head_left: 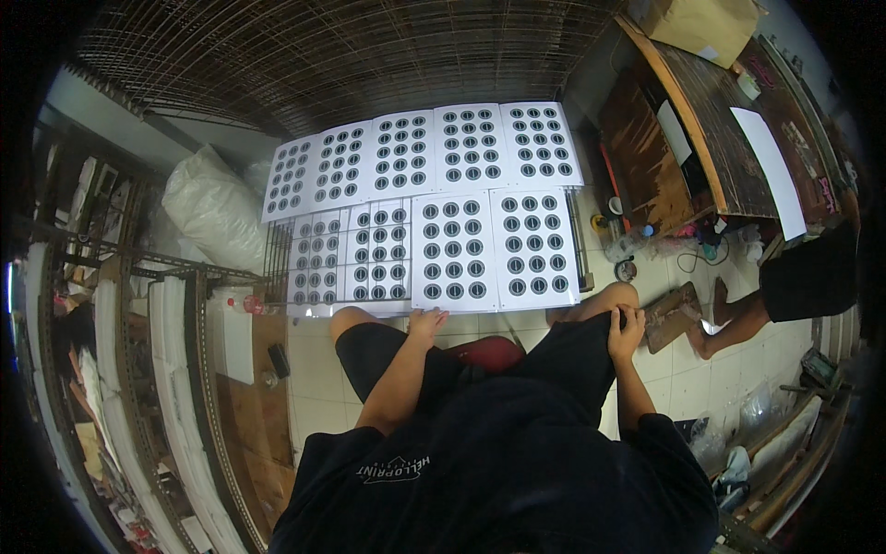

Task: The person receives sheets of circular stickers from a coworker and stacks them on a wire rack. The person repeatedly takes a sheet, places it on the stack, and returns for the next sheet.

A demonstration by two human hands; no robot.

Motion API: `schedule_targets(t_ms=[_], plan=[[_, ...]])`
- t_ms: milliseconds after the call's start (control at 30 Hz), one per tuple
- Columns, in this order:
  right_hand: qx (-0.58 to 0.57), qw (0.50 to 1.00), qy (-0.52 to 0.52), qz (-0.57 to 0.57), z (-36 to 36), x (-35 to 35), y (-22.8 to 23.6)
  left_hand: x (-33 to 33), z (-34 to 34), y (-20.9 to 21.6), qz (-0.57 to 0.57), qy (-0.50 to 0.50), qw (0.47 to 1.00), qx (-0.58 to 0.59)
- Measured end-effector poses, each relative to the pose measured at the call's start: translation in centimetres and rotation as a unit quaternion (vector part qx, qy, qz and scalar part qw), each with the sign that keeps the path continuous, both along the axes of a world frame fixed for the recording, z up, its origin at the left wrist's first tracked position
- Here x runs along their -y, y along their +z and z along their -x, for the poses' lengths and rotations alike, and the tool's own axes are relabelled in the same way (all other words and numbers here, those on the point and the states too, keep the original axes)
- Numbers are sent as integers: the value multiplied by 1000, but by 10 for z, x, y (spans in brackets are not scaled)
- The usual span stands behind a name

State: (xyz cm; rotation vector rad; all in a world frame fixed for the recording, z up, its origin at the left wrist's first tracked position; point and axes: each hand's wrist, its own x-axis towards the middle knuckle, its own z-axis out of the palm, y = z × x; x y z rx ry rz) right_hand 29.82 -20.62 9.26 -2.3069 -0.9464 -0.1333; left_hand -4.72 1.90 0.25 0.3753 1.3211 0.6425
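Note:
In front of me lie several white sheets (403, 152) printed with rows of dark round emblems. They form an overlapping back row, with two more at the front right. At the front left, printed sheets (317, 268) show through the bars of a wire rack (383, 247). My left hand (426, 323) is at the front edge of a front sheet (454, 249), fingers stretched out; whether it touches the paper I cannot tell. My right hand (628, 330) rests on my right knee, its fingers apart and holding nothing.
Stacked wire racks (369, 55) rise behind the sheets. Shelves with paper stacks (175, 351) stand left, beside a bulging plastic bag (217, 203). To the right are a wooden table (752, 166), another person's legs (738, 319), a wooden piece (672, 317) and floor clutter.

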Motion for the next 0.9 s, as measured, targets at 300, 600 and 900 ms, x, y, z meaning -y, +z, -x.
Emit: schedule_targets(t_ms=[300, 600, 900], plan=[[-7, 1000, 1, -5, -4, -12, 3, -10, 18, -59, 75, -105, 992, -8], [-26, 1000, -7, -3, -7, -7, -2, 27, -22, 10, -280, -577, 733, -228], [-16, 1000, -16, -12, -7, -5, -1, 18, -24, 16, -266, -530, 769, -239]])
